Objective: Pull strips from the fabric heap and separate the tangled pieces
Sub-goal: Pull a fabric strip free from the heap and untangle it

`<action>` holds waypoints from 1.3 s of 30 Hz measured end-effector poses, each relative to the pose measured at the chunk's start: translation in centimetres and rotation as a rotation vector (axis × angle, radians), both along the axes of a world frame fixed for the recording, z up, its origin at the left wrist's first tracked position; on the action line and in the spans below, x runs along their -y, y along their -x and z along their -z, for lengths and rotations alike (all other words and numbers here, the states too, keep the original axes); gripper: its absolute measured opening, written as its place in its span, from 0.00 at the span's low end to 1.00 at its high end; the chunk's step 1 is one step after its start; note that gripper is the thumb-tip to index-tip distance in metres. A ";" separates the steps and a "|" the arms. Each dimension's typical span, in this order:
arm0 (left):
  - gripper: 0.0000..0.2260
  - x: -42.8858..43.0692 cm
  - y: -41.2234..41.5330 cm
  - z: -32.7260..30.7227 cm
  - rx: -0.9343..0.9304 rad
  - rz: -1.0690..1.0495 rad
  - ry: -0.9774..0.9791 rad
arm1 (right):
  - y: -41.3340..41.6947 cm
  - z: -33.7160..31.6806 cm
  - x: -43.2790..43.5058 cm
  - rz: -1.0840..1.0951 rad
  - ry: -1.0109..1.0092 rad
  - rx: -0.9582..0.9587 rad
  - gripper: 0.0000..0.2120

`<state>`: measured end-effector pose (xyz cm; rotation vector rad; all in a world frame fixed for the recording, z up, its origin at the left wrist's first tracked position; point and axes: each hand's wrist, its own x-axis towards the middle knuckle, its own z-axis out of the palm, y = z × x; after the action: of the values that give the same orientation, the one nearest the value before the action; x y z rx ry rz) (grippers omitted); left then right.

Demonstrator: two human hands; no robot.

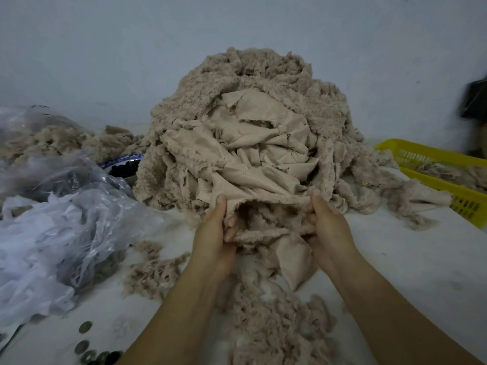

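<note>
Fingers of the left hand and right hand grip a fleecy beige strip at the near foot of the fabric heap on the table. A slow pull toward the body, hands spreading, looks best; plastic bags crowd the left, a yellow basket the right edge.

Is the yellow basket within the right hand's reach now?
Probably not yet: the right hand grips a strip of the fabric heap. Otherwise only loose strips lie before the yellow basket.
</note>
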<state>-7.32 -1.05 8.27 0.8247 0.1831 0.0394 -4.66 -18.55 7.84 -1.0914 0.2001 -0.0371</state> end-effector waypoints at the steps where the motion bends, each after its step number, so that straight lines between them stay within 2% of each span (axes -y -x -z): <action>1: 0.08 -0.2 -0.1 0.0 -0.002 -0.002 0.043 | 0.0 -0.1 0.1 0.003 0.005 0.005 0.15; 4: 0.11 -1.0 -0.5 0.1 -0.022 -0.027 0.206 | -0.2 -0.1 0.1 0.029 0.008 -0.030 0.17; 7: 0.17 -3.4 -0.8 -0.5 0.018 -0.133 0.504 | -0.6 -0.6 1.2 0.145 -0.206 -0.057 0.17; 9: 0.17 -4.5 -0.7 -0.7 0.017 -0.205 0.552 | -0.8 -0.9 2.1 0.184 -0.273 -0.028 0.14; 12: 0.16 -3.0 -0.7 -0.7 -0.082 -0.077 0.282 | -0.7 -0.4 1.3 0.109 -0.120 0.043 0.14; 13: 0.15 -2.1 -0.6 -0.6 -0.113 -0.042 0.127 | -0.6 -0.2 0.8 0.078 -0.054 0.082 0.16; 16: 0.13 -0.4 -0.6 0.3 -0.112 -0.161 -0.644 | 0.2 -0.1 -0.3 0.010 0.137 0.193 0.17; 17: 0.12 -0.2 -0.5 0.4 -0.089 -0.211 -0.742 | 0.5 -0.1 -0.4 0.002 0.180 0.216 0.19; 18: 0.10 -0.3 -0.3 0.4 -0.068 -0.213 -0.713 | 0.6 -0.2 -0.4 0.011 0.221 0.226 0.20; 19: 0.09 -0.3 -0.2 0.3 -0.055 -0.164 -0.597 | 0.7 -0.3 -0.4 0.045 0.263 0.218 0.19; 21: 0.11 -0.3 0.0 0.1 -0.003 -0.037 -0.387 | 0.7 -0.2 -0.2 0.144 0.378 0.177 0.13; 23: 0.11 0.1 0.1 -0.2 0.087 0.048 -0.312 | 0.4 0.2 0.0 0.217 0.544 0.165 0.04; 24: 0.11 0.4 0.1 -0.1 0.115 0.069 -0.280 | 0.5 0.2 0.0 0.241 0.613 0.193 0.03; 26: 0.11 0.8 0.2 -0.2 0.120 0.085 -0.209 | 1.0 0.1 -0.3 0.269 0.708 0.357 0.08; 28: 0.11 1.0 0.2 0.1 0.118 0.082 -0.182 | 1.9 -0.3 -1.2 0.108 0.743 0.492 0.14; 30: 0.12 1.1 0.3 0.3 0.103 0.079 -0.167 | 2.6 -0.1 -2.5 -0.233 0.749 0.481 0.20; 32: 0.12 1.1 0.4 0.4 0.076 0.077 -0.180 | 3.0 1.0 -3.7 -0.477 0.779 0.468 0.17; 34: 0.11 1.1 0.4 0.4 0.076 0.081 -0.234 | 2.7 1.6 -3.9 -0.498 0.848 0.498 0.10; 36: 0.10 0.8 0.1 0.4 0.075 0.069 -0.228 | 2.5 1.6 -3.5 -0.472 0.849 0.467 0.10; 39: 0.11 0.3 -0.2 0.2 0.038 0.107 -0.093 | 2.1 1.1 -2.9 -0.421 0.651 0.336 0.12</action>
<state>-7.13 -1.38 8.10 0.9244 0.1021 -0.0370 -6.80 -15.63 6.74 -1.7349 -0.3740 0.0985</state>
